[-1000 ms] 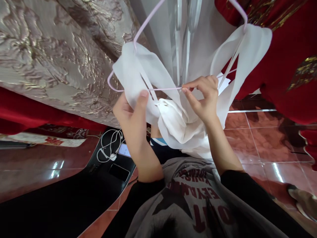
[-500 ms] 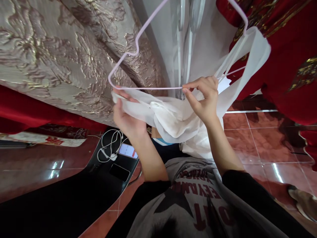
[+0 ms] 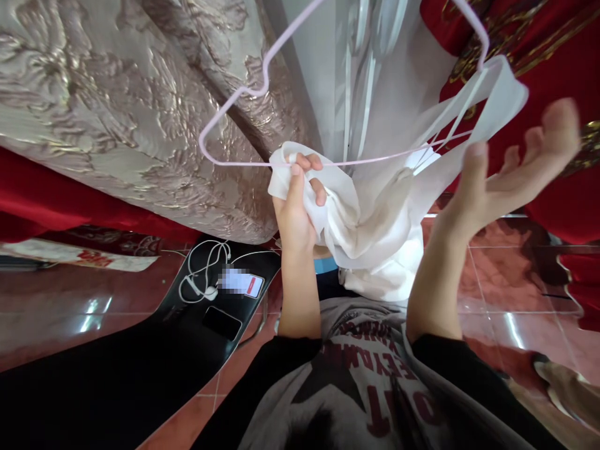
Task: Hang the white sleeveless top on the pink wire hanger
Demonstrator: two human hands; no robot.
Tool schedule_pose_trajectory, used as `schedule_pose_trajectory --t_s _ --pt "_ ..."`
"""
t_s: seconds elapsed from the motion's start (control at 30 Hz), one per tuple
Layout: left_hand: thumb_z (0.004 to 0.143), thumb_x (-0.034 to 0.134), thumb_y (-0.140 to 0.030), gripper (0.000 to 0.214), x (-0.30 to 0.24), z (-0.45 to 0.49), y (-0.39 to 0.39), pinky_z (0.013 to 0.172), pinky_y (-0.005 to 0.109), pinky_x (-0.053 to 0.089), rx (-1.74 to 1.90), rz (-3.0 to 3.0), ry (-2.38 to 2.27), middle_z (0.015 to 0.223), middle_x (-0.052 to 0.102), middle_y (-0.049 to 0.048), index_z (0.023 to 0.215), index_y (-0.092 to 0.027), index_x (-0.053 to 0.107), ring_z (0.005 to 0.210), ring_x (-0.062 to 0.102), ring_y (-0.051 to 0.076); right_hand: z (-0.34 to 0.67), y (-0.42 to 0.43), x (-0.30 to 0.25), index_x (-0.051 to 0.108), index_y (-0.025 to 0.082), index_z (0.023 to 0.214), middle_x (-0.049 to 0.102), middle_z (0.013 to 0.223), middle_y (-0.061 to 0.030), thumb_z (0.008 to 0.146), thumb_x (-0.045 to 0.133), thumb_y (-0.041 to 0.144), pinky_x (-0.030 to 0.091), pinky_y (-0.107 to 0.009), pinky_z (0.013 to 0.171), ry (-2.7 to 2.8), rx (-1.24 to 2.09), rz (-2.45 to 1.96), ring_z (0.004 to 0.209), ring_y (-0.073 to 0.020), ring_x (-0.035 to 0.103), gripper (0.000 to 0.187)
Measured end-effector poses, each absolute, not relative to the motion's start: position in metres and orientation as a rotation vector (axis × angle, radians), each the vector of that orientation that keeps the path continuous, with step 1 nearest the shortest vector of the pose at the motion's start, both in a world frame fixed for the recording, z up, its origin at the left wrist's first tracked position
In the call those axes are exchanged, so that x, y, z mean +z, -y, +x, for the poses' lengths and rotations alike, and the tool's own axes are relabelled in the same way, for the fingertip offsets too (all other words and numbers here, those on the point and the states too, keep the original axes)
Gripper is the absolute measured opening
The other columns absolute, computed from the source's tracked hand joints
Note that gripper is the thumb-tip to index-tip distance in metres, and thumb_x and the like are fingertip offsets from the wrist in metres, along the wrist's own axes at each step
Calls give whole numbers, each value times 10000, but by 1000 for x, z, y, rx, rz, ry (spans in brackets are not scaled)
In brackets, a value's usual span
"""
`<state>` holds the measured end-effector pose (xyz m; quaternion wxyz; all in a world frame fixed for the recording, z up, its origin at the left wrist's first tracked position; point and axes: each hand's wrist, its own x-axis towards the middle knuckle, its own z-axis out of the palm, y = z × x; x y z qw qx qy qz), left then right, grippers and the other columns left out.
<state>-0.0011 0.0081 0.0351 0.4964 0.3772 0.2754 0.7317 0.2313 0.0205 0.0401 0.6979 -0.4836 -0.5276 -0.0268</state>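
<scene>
A pale pink clothes hanger (image 3: 234, 100) hangs before me, its top beyond the view. Thin white cloth (image 3: 375, 231), perhaps a garment, loops over the hanger's right end and droops in folds below the bar. My left hand (image 3: 300, 194) is closed on a gathered part of this cloth, with the hanger's bottom bar running across its fingers. To the right, my right hand (image 3: 510, 169) is raised with fingers spread, near the cloth on the hanger's right end and holding nothing. Slight motion blurs its fingertips.
A black chair (image 3: 187, 350) at lower left bears a lit phone (image 3: 253, 285), a dark phone (image 3: 222, 322) and a white cable (image 3: 204, 275). Shiny embossed fabric (image 3: 94, 94) hangs at left, red fabric (image 3: 544, 181) at right. Someone's foot (image 3: 562, 387) shows at lower right.
My left hand has moved right along the bar, bringing the cloth's left part with it. My right hand has let go of the bar and moved right, opening.
</scene>
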Motion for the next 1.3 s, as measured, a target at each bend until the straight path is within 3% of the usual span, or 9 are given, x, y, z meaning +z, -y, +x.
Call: schedule_pose_trajectory --t_s 0.07,0.17,0.33,0.47,0.57,0.7,0.83,1.17,1.3 --pt "989 714 -550 339 34 -1 -9 463 280 347 1760 929 -713 998 597 28 939 -237 592 509 358 61 257 -35 34 576 209 1437 466 1566 -193 831 808 546 396 -513 1166 1118 6 -1056 1483 -328 494 732" --pt "991 689 -596 377 32 0 -10 448 284 370 1734 947 -816 999 614 38 938 -239 580 492 368 62 272 -54 27 669 181 1154 708 1143 -182 796 784 635 546 -446 918 1218 358 -1097 1024 -262 715 589" --pt "985 659 -658 418 34 2 -10 456 278 405 1733 965 -909 1009 628 50 948 -246 594 523 470 81 253 -45 41 678 178 852 693 850 -97 776 822 491 509 -357 775 1286 217 -1247 788 -182 624 352" --pt "1008 637 -634 394 36 0 -9 462 269 429 1723 946 -956 987 638 53 945 -247 597 539 503 91 243 -25 66 556 184 650 481 604 9 816 749 305 303 -282 566 1479 222 -1474 609 -97 421 282" --pt "1018 631 -612 375 36 0 -9 457 276 411 1738 940 -926 978 630 45 937 -248 591 517 449 86 240 -17 82 429 176 589 325 595 50 831 712 196 226 -279 580 1480 252 -1468 606 -54 309 373" --pt "984 660 -644 405 34 2 -10 451 285 336 1755 967 -849 1001 615 50 933 -248 594 502 342 79 237 -19 99 387 178 608 270 647 54 843 671 66 212 -290 617 1423 253 -1420 639 -48 270 386" --pt "941 693 -684 440 34 1 -10 452 279 316 1754 981 -824 992 600 55 931 -254 601 527 374 87 236 -29 112 289 199 569 221 617 58 807 710 8 158 -316 598 1452 176 -1519 615 -46 221 521" --pt "993 668 -622 393 38 1 -8 414 255 372 1744 972 -822 978 619 40 929 -240 599 475 338 56 232 -57 115 310 199 601 257 653 35 799 611 -42 198 -298 618 1368 181 -1295 663 -53 244 433" --pt "1023 656 -554 346 39 1 -8 407 254 389 1729 969 -824 979 620 38 914 -232 591 460 321 46 249 -64 118 411 183 617 355 716 7 869 634 79 276 -265 645 1254 209 -1200 773 -65 393 352"
